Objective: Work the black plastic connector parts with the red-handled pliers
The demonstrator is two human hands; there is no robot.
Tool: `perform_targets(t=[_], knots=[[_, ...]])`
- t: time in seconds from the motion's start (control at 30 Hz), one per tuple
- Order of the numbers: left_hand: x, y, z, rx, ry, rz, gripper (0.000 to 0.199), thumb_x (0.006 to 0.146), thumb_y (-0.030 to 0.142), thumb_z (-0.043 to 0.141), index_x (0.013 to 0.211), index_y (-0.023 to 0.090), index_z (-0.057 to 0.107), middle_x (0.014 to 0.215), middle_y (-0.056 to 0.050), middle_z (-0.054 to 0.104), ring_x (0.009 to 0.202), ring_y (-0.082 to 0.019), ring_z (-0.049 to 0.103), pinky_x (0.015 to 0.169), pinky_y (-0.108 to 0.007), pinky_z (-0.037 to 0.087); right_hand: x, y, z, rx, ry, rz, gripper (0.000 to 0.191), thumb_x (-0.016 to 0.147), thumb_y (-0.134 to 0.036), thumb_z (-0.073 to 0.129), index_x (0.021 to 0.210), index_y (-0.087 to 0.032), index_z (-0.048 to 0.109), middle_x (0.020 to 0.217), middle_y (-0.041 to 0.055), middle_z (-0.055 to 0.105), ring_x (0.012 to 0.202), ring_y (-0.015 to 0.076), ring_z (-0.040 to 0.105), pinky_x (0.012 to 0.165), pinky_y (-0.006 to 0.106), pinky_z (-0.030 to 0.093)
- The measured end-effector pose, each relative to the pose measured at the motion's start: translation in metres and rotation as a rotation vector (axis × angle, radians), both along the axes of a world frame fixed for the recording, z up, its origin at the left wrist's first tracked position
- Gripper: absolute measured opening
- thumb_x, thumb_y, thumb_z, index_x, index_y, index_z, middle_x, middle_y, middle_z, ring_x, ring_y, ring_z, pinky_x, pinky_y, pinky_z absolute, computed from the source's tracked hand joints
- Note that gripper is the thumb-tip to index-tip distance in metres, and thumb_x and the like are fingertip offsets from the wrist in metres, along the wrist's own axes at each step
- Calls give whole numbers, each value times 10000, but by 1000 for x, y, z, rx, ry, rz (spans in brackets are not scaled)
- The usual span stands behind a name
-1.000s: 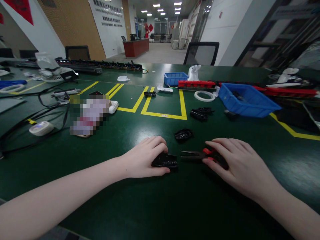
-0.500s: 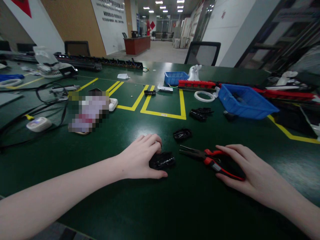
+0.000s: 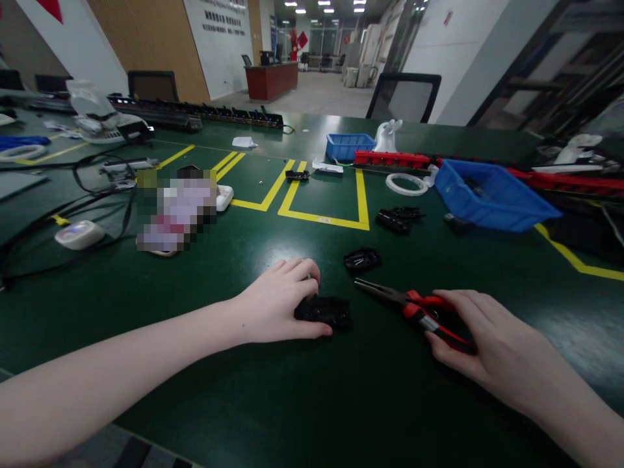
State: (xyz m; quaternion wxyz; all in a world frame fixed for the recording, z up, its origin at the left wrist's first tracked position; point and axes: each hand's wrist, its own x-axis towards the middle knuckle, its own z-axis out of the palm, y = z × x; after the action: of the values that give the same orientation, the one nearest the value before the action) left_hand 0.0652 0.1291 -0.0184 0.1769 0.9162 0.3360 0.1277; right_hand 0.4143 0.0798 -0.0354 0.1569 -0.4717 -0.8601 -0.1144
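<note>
My left hand (image 3: 287,299) is closed round the left end of a black plastic part (image 3: 327,312) on the green table. Its thumb lies along the part's near side, and the curled fingers are at the far side. My right hand (image 3: 482,338) grips the red-and-black handles of long-nose pliers (image 3: 414,307). The pliers' slim jaws point left and are nearly closed. Just beyond the jaw tips lies a second black part (image 3: 361,259). Farther back is a small cluster of similar black parts (image 3: 397,219).
A blue bin (image 3: 494,198) with dark pieces inside stands at right, near a white tape roll (image 3: 406,184). Behind run red strips (image 3: 394,159) and a smaller blue bin (image 3: 348,147). At left are a blurred-out phone (image 3: 178,211), black cables (image 3: 127,224) and a white device (image 3: 79,234).
The pliers' jaws have come closer together as my right hand squeezed the handles. My left hand stays on the black part. The whole view has shifted slightly.
</note>
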Motion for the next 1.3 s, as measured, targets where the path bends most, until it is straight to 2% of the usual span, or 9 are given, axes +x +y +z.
perform_targets(t=[0.17,0.3,0.4,0.5,0.7,0.87,1.0,1.13,1.3], knots=[[-1,3,-1,13,-5,-20,411,877,554,713,843,151,641,1139,-72,591,995,-242,553,838,-382,466,-7,-2,12,-87,156,-66,431,954,-515,488,1253,-217,581,1069,130,699,812,282,730,584,389,604],[0,2,-1,52,27,-17,438,877,584,703,885,151,640,1148,-73,588,996,-243,556,829,-378,459,-18,1,22,-187,316,-138,409,938,-568,490,1156,-251,628,946,91,720,715,253,716,526,367,587],[2,0,-1,82,55,19,493,856,643,694,897,156,632,1137,-72,588,983,-246,555,809,-380,454,-30,5,26,-336,437,-232,459,862,-674,566,1044,-262,657,878,62,739,675,250,716,502,359,582],[4,-2,-1,111,78,62,540,819,688,703,915,163,622,1114,-71,590,968,-249,549,793,-378,447,-42,8,28,-448,486,-211,535,770,-715,668,1046,-256,651,908,53,752,717,253,731,553,362,607],[6,-3,1,97,102,123,539,791,685,727,903,178,580,1037,-55,594,930,-253,553,751,-382,438,-38,5,18,-184,322,74,419,868,-526,671,1180,-260,586,1047,71,728,878,256,719,694,376,592],[6,-2,-2,89,67,69,640,842,646,702,1232,162,545,1161,-87,605,1016,-271,564,836,-415,464,-21,4,5,95,145,177,477,907,-452,650,1304,-202,563,1112,120,699,995,297,681,837,444,538],[7,1,-5,78,22,-33,581,928,556,652,1335,169,504,1219,-101,601,1054,-261,565,882,-400,472,-23,4,4,67,191,139,490,913,-400,645,1353,-215,539,1181,124,662,1063,303,650,890,459,526],[8,2,-7,52,-9,-102,398,970,480,630,1210,166,581,1124,-81,618,997,-237,576,833,-358,477,-30,1,4,-53,304,72,465,910,-368,632,1352,-259,537,1211,114,649,1071,295,652,864,455,564],[7,3,-7,15,-26,-127,403,975,521,612,1150,158,596,1056,-74,631,930,-220,598,772,-327,477,-28,-2,1,-75,362,118,451,893,-357,637,1334,-294,566,1166,97,671,998,281,686,830,440,596]])
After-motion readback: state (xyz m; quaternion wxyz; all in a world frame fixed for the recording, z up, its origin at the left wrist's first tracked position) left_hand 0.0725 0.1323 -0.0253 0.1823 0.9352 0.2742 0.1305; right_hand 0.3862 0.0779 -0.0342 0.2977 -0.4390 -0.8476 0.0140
